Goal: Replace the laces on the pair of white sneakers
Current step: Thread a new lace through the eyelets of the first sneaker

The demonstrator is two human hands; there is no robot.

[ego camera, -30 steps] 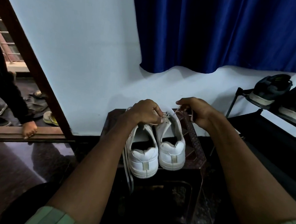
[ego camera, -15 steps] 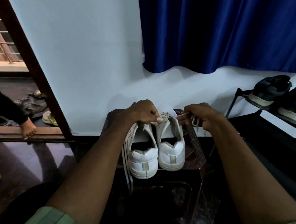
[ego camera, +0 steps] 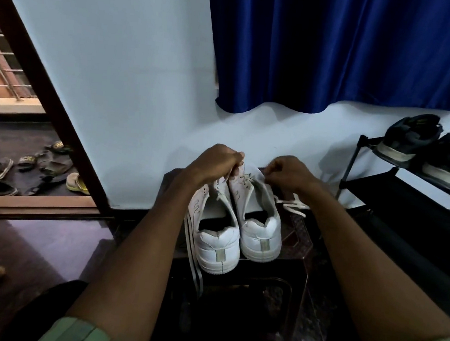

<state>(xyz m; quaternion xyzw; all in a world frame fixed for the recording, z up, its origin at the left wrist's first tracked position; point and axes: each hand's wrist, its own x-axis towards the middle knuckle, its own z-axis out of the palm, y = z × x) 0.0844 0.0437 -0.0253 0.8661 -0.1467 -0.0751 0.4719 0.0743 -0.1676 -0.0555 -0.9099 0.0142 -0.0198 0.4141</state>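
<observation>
Two white sneakers stand side by side, heels toward me, on a dark stool (ego camera: 299, 233). The left sneaker (ego camera: 217, 241) has flat laces (ego camera: 193, 261) hanging off its left side over the stool's edge. Over the toe end of the right sneaker (ego camera: 259, 229) my left hand (ego camera: 216, 164) pinches a thin lace end and holds it up. My right hand (ego camera: 287, 172) is curled over the same shoe's eyelets and pinches the lace there. A loose white lace (ego camera: 294, 204) lies on the stool under my right wrist.
A black shoe rack (ego camera: 399, 188) with dark sneakers (ego camera: 413, 140) stands at the right. A blue curtain (ego camera: 342, 49) hangs on the wall behind. An open doorway at the left shows sandals (ego camera: 44, 162) on the floor outside, behind a wooden threshold (ego camera: 34, 206).
My left hand has risen, drawing the lace end up. My right hand moved left, from beside the shoe to over its eyelets, leaving the loose lace on the stool. The person in the doorway is gone.
</observation>
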